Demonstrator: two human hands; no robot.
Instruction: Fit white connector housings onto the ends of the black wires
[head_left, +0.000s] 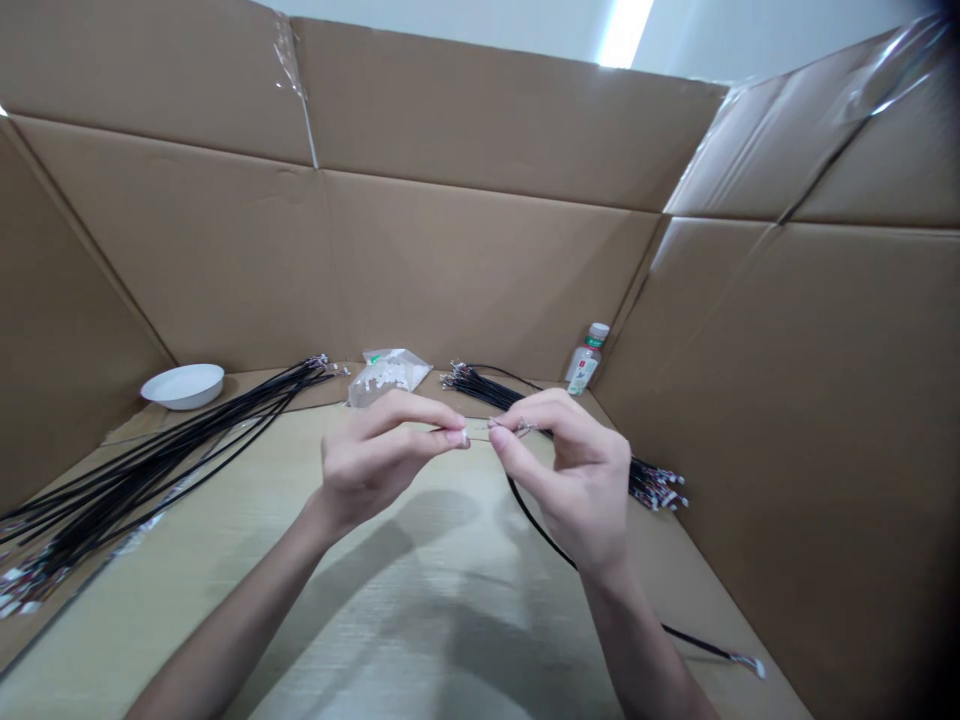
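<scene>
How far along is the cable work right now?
Seemingly done: the bundle behind the right hand shows connectors on its ends. In hand: one black cable, its tip pinched between that hand and the left hand. Probably left: the big cable pile at far left; the bag holds white pieces.

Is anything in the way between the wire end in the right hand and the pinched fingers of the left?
Nothing visible. The left hand and the right hand, holding the black cable, nearly meet fingertip to fingertip; the cable bundle and bag of white parts lie behind them.
</scene>
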